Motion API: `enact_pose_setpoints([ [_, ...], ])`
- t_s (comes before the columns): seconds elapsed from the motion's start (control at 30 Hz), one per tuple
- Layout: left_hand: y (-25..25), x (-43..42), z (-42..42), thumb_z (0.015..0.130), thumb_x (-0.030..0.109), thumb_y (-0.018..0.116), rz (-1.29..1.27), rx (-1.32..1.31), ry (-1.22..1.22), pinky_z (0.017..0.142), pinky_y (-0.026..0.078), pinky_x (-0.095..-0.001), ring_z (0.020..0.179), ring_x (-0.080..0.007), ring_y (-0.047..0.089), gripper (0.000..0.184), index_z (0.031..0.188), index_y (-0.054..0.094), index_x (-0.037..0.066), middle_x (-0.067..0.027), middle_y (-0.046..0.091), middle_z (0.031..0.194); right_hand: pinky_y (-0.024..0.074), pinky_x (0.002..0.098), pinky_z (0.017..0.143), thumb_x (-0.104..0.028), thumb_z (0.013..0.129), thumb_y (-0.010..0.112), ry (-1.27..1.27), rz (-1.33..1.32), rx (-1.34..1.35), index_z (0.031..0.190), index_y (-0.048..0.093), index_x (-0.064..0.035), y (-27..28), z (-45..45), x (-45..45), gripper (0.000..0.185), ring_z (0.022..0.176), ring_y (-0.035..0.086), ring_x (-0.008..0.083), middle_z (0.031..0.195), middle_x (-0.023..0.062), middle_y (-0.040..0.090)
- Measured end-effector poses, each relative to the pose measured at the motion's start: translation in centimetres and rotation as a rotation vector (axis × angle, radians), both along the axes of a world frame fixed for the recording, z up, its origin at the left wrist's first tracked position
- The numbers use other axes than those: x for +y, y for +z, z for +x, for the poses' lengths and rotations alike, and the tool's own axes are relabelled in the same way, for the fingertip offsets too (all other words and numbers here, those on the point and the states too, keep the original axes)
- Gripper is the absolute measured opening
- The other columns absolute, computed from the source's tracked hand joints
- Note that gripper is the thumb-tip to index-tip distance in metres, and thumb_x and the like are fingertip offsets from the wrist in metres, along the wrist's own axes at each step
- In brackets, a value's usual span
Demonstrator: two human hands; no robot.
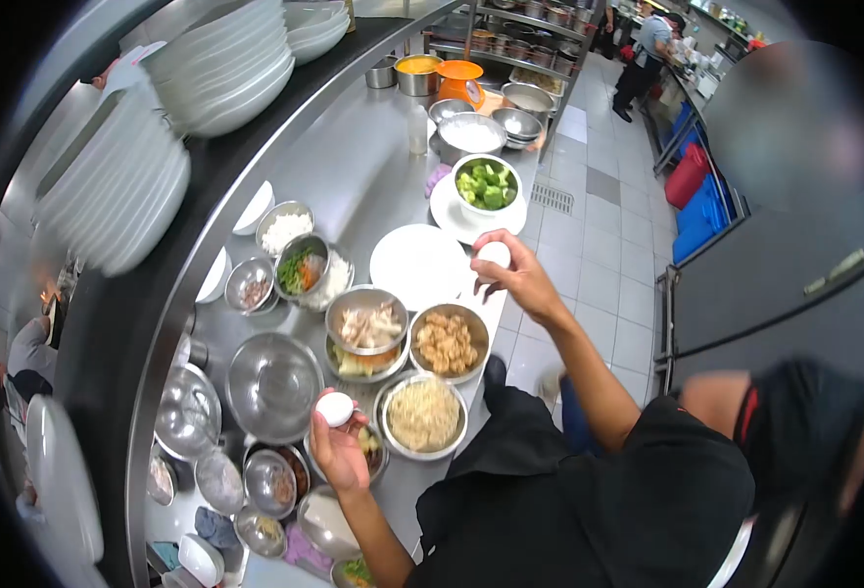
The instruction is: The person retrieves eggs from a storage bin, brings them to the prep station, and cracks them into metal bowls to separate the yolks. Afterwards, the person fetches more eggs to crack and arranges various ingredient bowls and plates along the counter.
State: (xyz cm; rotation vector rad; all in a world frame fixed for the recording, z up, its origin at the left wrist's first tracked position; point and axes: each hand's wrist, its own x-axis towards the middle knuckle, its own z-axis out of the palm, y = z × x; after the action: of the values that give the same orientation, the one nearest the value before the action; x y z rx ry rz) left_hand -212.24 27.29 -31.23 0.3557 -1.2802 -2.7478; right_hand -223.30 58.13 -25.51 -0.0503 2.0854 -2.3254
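Observation:
My left hand (342, 446) is closed around a white egg (335, 409), held above the metal bowls near the large bare steel bowl (275, 388). In my right hand (516, 272) another white egg (494, 255) is pinched between the fingers, at the right edge of the white plate (418, 267). Between the two hands stand a bowl of brown fried pieces (447, 341), a bowl of pale sliced food (368, 325) and a bowl of noodles (423, 416). A bowl of green broccoli (487, 184) sits beyond my right hand.
Stacked white bowls (221, 73) line the upper shelf at the left. An orange scale (462, 83) and steel pots (418, 74) stand at the counter's far end. One person (650, 59) works in the far aisle; another stands close at the right.

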Motion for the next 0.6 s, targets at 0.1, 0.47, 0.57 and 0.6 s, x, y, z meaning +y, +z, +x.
enact_pose_setpoints([
  [0.1, -0.6, 4.0, -5.9, 0.095, 0.037, 0.048, -0.005, -0.013, 0.056, 0.072, 0.048, -0.0315, 0.075, -0.0193, 0.058, 0.048, 0.124, 0.049, -0.002, -0.0132, 0.063, 0.093, 0.0444, 0.0216, 0.043, -0.015, 0.087, 0.066, -0.003, 0.072, 0.018, 0.105, 0.049, -0.0088, -0.6, -7.7, 6.0, 0.025, 0.060, 0.059, 0.0090, 0.075, 0.0011, 0.057],
  [0.47, -0.9, 26.0, -22.2, 0.098, 0.034, 0.047, 0.170, -0.125, 0.392, 0.073, 0.046, -0.0275, 0.080, -0.0147, 0.055, 0.044, 0.130, 0.046, 0.005, -0.0108, 0.058, 0.112, 0.0423, 0.0206, 0.061, -0.019, 0.090, 0.064, 0.698, 0.047, 0.060, 0.111, 0.048, -0.0108, -2.1, -30.4, 12.1, 0.028, 0.072, 0.049, 0.0046, 0.088, -0.0020, 0.050],
  [0.57, -0.6, 30.7, -26.7, 0.096, 0.027, 0.051, 0.104, -0.093, 0.320, 0.082, 0.050, -0.0305, 0.088, -0.0167, 0.058, 0.043, 0.132, 0.044, 0.003, -0.0126, 0.058, 0.114, 0.0418, 0.0226, 0.062, -0.025, 0.089, 0.063, 0.753, 0.024, 0.060, 0.112, 0.047, -0.0112, -3.5, -34.1, 15.7, 0.031, 0.072, 0.048, 0.0068, 0.085, -0.0014, 0.049],
  [0.6, -0.3, 32.2, -28.5, 0.096, 0.027, 0.051, 0.095, -0.080, 0.329, 0.082, 0.050, -0.0305, 0.088, -0.0167, 0.058, 0.043, 0.132, 0.044, 0.003, -0.0126, 0.058, 0.114, 0.0426, 0.0246, 0.062, -0.028, 0.089, 0.062, 0.710, -0.028, 0.089, 0.112, 0.047, -0.0115, -4.1, -35.5, 16.9, 0.032, 0.072, 0.049, 0.0089, 0.083, -0.0010, 0.049],
])
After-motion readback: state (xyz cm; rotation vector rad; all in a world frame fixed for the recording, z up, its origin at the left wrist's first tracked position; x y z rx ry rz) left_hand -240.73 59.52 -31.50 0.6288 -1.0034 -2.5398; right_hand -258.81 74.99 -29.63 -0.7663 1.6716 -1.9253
